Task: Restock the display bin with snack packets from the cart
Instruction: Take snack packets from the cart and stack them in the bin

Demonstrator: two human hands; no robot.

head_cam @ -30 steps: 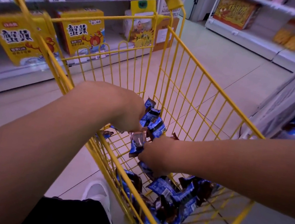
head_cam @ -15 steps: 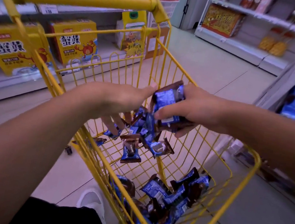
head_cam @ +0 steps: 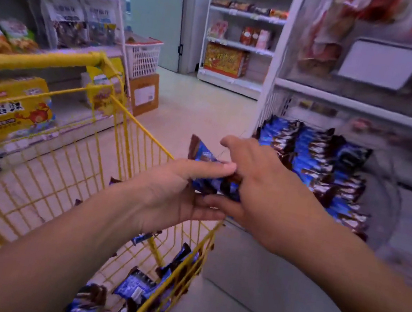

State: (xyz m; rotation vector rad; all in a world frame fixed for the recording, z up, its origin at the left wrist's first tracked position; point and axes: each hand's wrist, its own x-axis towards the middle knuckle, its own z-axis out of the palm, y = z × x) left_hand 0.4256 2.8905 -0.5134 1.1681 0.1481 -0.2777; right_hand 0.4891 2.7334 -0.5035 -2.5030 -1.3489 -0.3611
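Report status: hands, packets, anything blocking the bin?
Both hands, left and right, grip a packet bundle above the cart. Bin part-filled. Path clear.

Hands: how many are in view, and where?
2. The left hand and right hand meet above the cart's rim, together holding blue snack packets.

L hand (head_cam: pixel 180 187) + R hand (head_cam: pixel 256 188) both gripping, arms fwd.

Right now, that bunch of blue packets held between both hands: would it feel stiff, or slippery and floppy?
Probably floppy: the blue packets bend and stick out at odd angles between the left hand and right hand. Likely slippery, since the wrappers look glossy. Probably light too, as several sit in a loose grip.
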